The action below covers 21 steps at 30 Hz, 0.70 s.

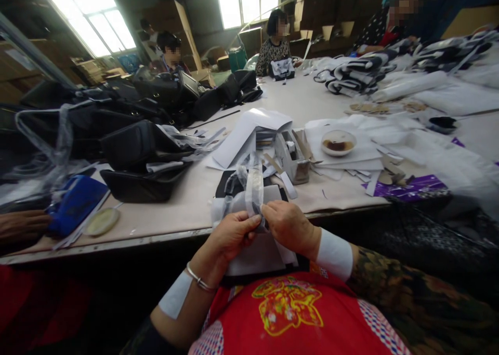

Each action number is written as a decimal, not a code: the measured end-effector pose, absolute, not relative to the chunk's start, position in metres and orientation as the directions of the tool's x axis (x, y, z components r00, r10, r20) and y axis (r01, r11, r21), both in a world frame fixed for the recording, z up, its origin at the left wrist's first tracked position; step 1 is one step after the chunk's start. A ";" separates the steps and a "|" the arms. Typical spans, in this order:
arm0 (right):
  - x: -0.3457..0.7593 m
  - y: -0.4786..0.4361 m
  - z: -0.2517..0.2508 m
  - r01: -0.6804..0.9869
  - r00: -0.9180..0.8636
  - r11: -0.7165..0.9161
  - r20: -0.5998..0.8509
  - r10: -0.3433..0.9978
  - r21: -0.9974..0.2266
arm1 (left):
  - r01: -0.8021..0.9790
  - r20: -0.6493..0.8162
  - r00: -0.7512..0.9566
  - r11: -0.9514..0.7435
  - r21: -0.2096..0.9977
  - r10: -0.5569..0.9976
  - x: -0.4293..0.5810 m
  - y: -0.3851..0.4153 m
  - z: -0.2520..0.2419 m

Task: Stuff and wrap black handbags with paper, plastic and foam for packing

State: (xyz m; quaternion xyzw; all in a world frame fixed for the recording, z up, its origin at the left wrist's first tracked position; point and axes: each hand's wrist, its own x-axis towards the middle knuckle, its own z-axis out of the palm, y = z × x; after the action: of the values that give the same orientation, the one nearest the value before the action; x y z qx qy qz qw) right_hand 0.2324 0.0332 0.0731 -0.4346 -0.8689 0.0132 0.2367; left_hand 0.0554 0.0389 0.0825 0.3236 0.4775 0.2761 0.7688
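Both my hands meet at the near edge of the table (179,204), over my lap. My left hand (230,236) and my right hand (289,224) are closed, pinching a clear plastic strip or bag (253,186) that rises between them. Under the hands lies white paper (257,259) on a black piece. A bracelet sits on my left wrist, and white patches are stuck on both forearms. Behind the plastic stands a grey tape dispenser (293,160).
Black bags (140,147) are piled at the left, with a blue item (76,201) and a round lid (102,221) near the edge. A bowl with brown liquid (338,143) sits at the right among white sheets. Other people sit along the far side.
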 end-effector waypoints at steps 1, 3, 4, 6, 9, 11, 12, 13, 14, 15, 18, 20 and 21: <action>0.234 0.034 0.073 0.732 -0.508 0.626 0.398 0.764 -0.268 | -0.136 -0.542 0.376 0.623 0.770 0.751 0.056 0.038 0.081; 0.239 0.035 0.075 0.680 -0.456 0.613 0.423 0.783 -0.402 | -0.152 -0.483 0.324 0.548 0.822 0.814 0.058 0.036 0.081; 0.243 0.036 0.078 0.650 -0.394 0.584 0.442 0.806 -0.486 | -0.141 -0.430 0.286 0.482 0.865 0.856 0.058 0.035 0.082; 0.248 0.036 0.085 0.568 -0.258 0.478 0.407 0.876 -0.670 | -0.063 -0.272 0.217 0.292 0.954 0.937 0.059 0.033 0.084; 0.248 0.034 0.096 0.401 -0.235 0.192 0.102 0.967 -0.896 | 0.122 -0.029 0.186 0.007 0.993 0.982 0.062 0.029 0.089; 0.242 0.032 0.100 0.290 -0.254 -0.007 -0.084 0.964 -0.957 | 0.217 0.054 0.178 -0.093 0.972 0.983 0.067 0.024 0.089; 0.239 0.032 0.100 0.223 -0.234 -0.080 -0.133 0.963 -0.971 | 0.254 0.074 0.162 -0.113 0.961 0.984 0.069 0.021 0.088; 0.235 0.031 0.099 0.155 -0.206 -0.127 -0.158 0.966 -0.980 | 0.286 0.085 0.141 -0.122 0.951 0.986 0.071 0.019 0.087; 0.232 0.030 0.098 0.094 -0.184 -0.151 -0.166 0.969 -0.984 | 0.308 0.086 0.123 -0.121 0.944 0.989 0.072 0.017 0.086; 0.231 0.029 0.097 0.053 -0.177 -0.150 -0.157 0.972 -0.987 | 0.311 0.073 0.115 -0.106 0.945 0.991 0.072 0.015 0.085; 0.232 0.026 0.093 0.092 -0.201 0.019 0.000 0.980 -0.996 | 0.126 -0.128 0.217 0.102 0.987 0.968 0.063 0.016 0.087; 0.236 0.023 0.091 0.170 -0.259 0.232 0.183 0.948 -0.958 | -0.106 -0.276 0.370 0.335 0.936 0.887 0.056 0.020 0.089; 0.238 0.022 0.089 0.203 -0.298 0.339 0.271 0.915 -0.919 | -0.198 -0.313 0.423 0.424 0.884 0.850 0.055 0.022 0.091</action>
State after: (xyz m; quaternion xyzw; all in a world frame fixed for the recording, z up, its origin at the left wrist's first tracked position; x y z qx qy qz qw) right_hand 0.2379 0.0220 0.0892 -0.4031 -0.6935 0.4100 0.4340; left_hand 0.0545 0.0218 0.0906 0.4037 0.4040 0.3538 0.7407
